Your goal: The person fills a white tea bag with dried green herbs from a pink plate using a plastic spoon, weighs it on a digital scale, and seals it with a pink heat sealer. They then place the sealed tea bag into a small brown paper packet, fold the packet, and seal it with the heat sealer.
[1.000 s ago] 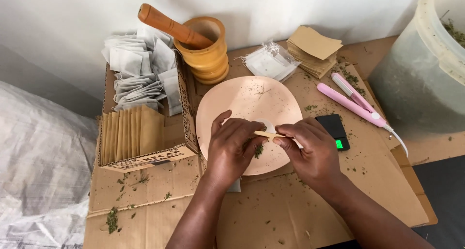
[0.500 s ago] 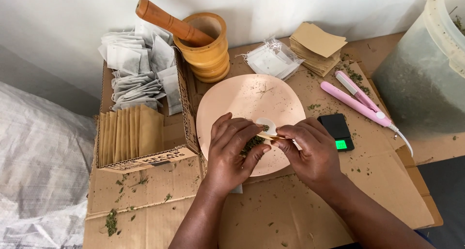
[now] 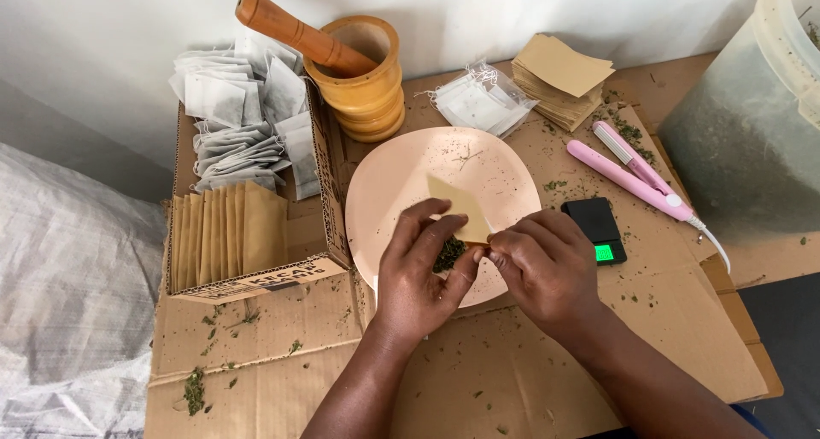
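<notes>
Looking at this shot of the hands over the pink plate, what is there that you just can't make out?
All in the head view:
- Lower edge of the tan paper envelope: covered by the fingers of the left hand and right hand.
- Green herb pile: mostly hidden between the hands.
- Mortar contents: shadowed, blocked by the pestle.
- Big plastic tub: cut off by the right edge.
- Scale display: too small to read.
</notes>
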